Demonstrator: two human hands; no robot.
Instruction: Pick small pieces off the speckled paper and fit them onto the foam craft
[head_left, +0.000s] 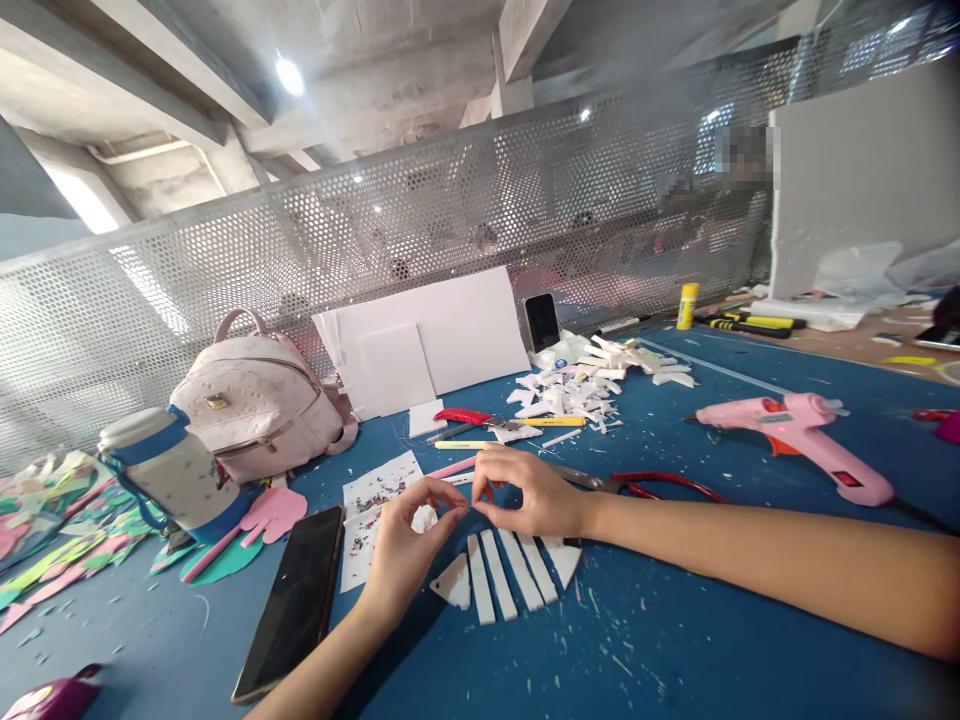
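Above the middle of the table, my left hand (405,535) and my right hand (529,490) meet fingertip to fingertip. Each is closed in a pinch; whatever sits between the fingers is too small to make out. A small white lump (424,518) shows within the curve of my left hand; I cannot tell if it is held. Just below the hands lie several white foam strips (499,575) in a fan, with a pointed white foam piece (454,582) at their left end. Red-handled scissors (660,484) lie behind my right wrist.
A black phone (292,605) and a speckled paper sheet (381,505) lie left. Farther back stand a bottle (176,475), a backpack (255,400) and white boards (465,335). Foam scraps (570,390) are heaped behind a red cutter (465,416). A pink glue gun (802,430) lies right.
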